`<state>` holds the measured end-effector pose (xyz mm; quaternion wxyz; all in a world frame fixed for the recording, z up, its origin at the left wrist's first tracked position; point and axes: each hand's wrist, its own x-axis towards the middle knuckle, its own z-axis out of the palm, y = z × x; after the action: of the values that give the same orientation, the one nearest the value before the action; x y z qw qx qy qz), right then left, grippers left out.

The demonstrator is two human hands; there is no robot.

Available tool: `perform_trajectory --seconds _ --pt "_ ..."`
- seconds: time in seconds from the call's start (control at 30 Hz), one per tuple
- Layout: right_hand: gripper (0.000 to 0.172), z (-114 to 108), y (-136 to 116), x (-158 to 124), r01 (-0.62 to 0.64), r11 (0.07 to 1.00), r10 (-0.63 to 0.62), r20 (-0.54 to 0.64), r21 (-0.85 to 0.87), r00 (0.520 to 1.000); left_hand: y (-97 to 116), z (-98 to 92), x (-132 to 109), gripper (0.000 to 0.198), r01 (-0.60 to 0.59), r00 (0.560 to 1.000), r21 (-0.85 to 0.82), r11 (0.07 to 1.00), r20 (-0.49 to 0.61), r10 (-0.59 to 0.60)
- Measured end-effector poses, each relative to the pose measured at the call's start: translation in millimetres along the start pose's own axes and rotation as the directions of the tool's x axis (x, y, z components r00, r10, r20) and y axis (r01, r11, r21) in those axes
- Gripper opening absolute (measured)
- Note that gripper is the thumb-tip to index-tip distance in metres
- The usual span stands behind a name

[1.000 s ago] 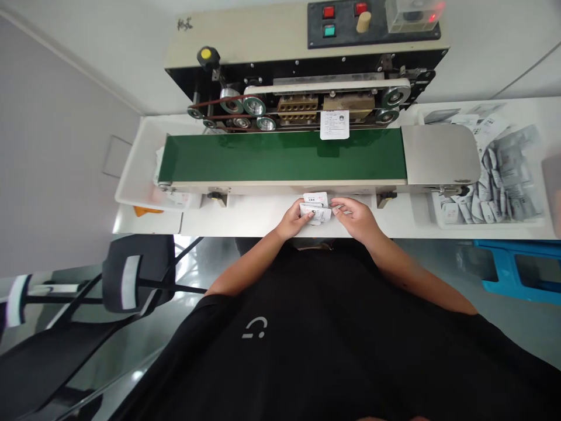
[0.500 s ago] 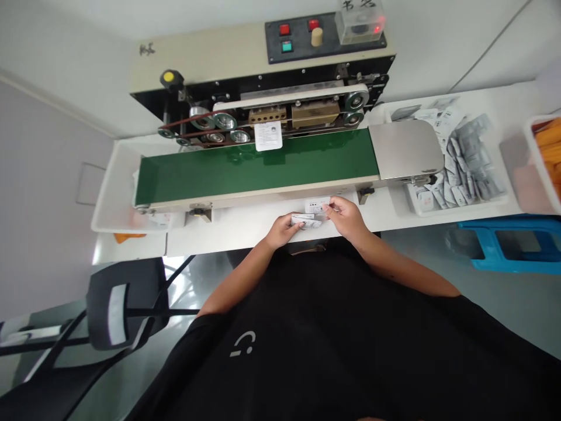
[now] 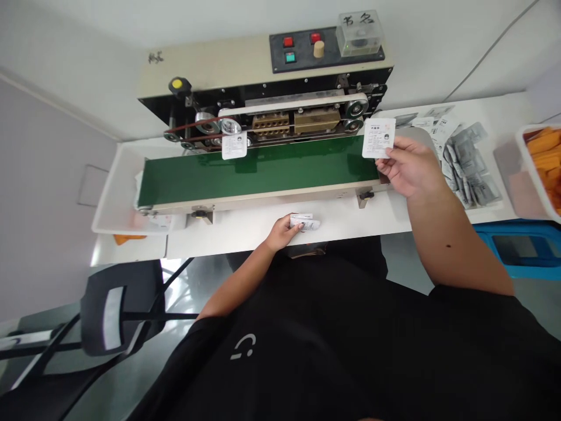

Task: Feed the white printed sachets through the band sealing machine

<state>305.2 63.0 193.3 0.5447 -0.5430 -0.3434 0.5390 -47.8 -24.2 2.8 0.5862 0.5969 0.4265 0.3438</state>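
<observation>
A white printed packet (image 3: 379, 138) stands upright, print facing the viewer, at the right end of the green belt (image 3: 263, 175); whether it touches the belt cannot be told. The right hand (image 3: 409, 166) has its fingers clamped on the packet's lower right corner, thumb in front. To the left and nearer, the left hand (image 3: 283, 234) has its fingers closed on a small stack of packets (image 3: 305, 223), thumb across the top, at the near edge of the white counter (image 3: 245, 234).

Along the belt's far side runs a machine (image 3: 210, 70) with metal rollers and brass blocks. A second packet (image 3: 234, 146) hangs at its rollers, left of centre, its lower part over the belt. On top of the machine, toward the right, a dark control panel (image 3: 304, 61) carries red and green buttons, a tan knob and a clear box (image 3: 359, 35).

At the left end of the belt sits a white bin (image 3: 107, 199). At the right lies a heap of packets (image 3: 468, 164), and farther right a bin of orange items (image 3: 543, 155). A blue stool (image 3: 532, 272) stands below the counter at the right, a black chair (image 3: 127, 280) at the near left.
</observation>
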Motion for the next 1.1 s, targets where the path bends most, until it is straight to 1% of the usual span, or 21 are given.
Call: perform_trajectory --seconds 0.1,0.23,0.33,0.43,0.5,0.57,0.63,0.7,0.77,0.8,0.83,0.9,0.97,1.03,1.1 --pt "0.017 -6 -2 18 -0.006 1.0 0.005 -0.018 -0.02 1.0 1 0.1 -1 0.049 0.01 1.0 -0.01 1.0 -0.01 -0.01" --pt "0.019 -5 3 39 -0.019 0.999 0.018 -0.021 -0.027 1.0 6 -0.3 -2 0.048 0.008 1.0 -0.018 1.0 -0.003 -0.008" --pt "0.019 3 6 51 -0.036 0.999 0.035 -0.036 -0.031 0.999 8 -0.7 -2 0.049 0.014 1.0 -0.013 1.0 0.006 -0.014" --pt "0.015 15 8 60 -0.06 0.997 0.058 -0.056 -0.038 0.997 7 -1.0 -2 0.049 0.019 1.0 0.0 1.0 -0.005 -0.019" --pt "0.013 22 9 61 -0.083 0.996 0.081 -0.062 -0.033 0.995 6 -1.0 -2 0.049 0.019 1.0 0.003 1.0 -0.01 -0.019" --pt "0.013 28 9 58 -0.076 0.996 0.074 -0.038 -0.043 0.997 4 -0.9 -2 0.05 0.016 1.0 0.001 1.0 -0.01 -0.016" --pt "0.015 32 8 48 -0.015 0.997 0.014 -0.017 -0.072 1.0 2 -0.7 -2 0.051 0.016 1.0 -0.005 1.0 -0.009 -0.016" --pt "0.019 34 7 29 0.089 0.99 -0.093 -0.032 -0.108 0.995 1 -0.5 -2 0.053 0.023 1.0 -0.012 1.0 -0.014 -0.023" --pt "0.02 38 12 2 0.192 0.971 -0.201 -0.057 -0.139 0.978 2 -0.4 -1 0.054 0.028 0.999 -0.015 0.999 -0.019 -0.029" --pt "0.02 39 18 -13 0.228 0.961 -0.237 -0.04 -0.154 0.971 2 -0.4 -1 0.054 0.023 0.999 -0.009 1.0 -0.025 -0.023" --pt "0.02 42 26 -29 0.248 0.953 -0.251 0.004 -0.171 0.968 3 -0.5 -1 0.053 0.011 0.999 0.005 1.0 -0.034 -0.011" --pt "0.022 46 50 -56 0.24 0.943 -0.215 0.128 -0.23 0.968 4 -0.7 0 0.05 -0.023 0.999 0.043 0.999 -0.048 0.025" --pt "0.026 51 81 -75 0.198 0.921 -0.128 0.22 -0.335 0.967 5 -0.7 1 0.049 -0.046 0.998 0.065 0.997 -0.05 0.05" --pt "0.029 55 111 -84 0.167 0.876 -0.065 0.232 -0.452 0.97 5 -0.4 2 0.051 -0.039 0.999 0.059 0.997 -0.032 0.041" --pt "0.033 59 134 -86 0.15 0.835 -0.012 0.255 -0.529 0.967 5 -0.1 2 0.056 -0.025 1.0 0.053 0.998 -0.013 0.025"
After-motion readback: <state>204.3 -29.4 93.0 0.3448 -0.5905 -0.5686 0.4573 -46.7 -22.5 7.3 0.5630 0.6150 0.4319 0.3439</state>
